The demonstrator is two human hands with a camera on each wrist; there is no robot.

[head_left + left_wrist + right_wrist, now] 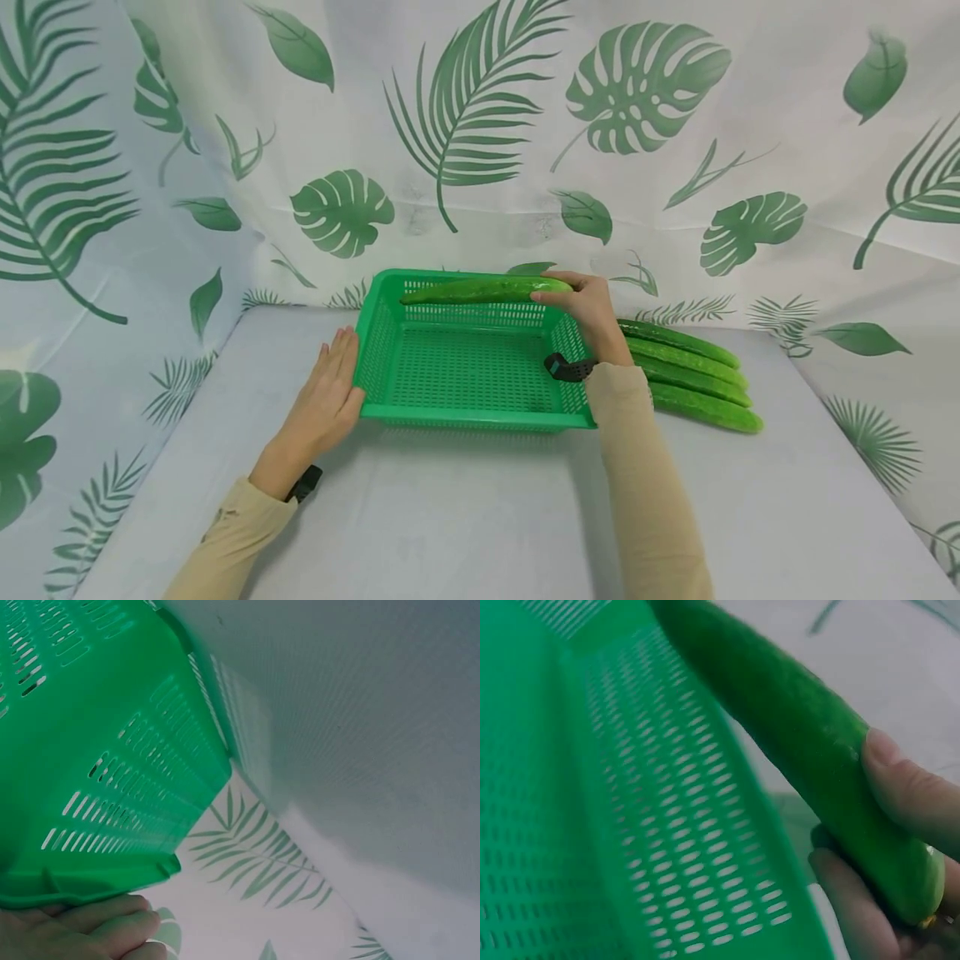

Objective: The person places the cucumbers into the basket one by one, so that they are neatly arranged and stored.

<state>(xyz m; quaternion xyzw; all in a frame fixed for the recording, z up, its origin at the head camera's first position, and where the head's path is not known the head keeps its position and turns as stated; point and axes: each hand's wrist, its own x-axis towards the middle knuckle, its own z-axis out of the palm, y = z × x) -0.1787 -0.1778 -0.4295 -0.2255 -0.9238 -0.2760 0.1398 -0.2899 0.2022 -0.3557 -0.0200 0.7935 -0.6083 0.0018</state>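
A green slotted plastic basket (378, 333) sits on the grey table. My left hand (330, 396) lies flat against its left wall, fingers straight; in the left wrist view the fingers (90, 922) touch the basket rim (82, 889). My right hand (588, 304) grips one end of a long cucumber (480, 290) held over the basket's far side. The right wrist view shows the cucumber (795, 742) pinched between thumb and fingers (907, 787) above the basket wall (675, 825). Three more cucumbers (693, 375) lie side by side right of the basket.
A leaf-printed cloth (480, 125) hangs behind and along both sides of the table. Bare grey tabletop (465, 508) stretches in front of the basket.
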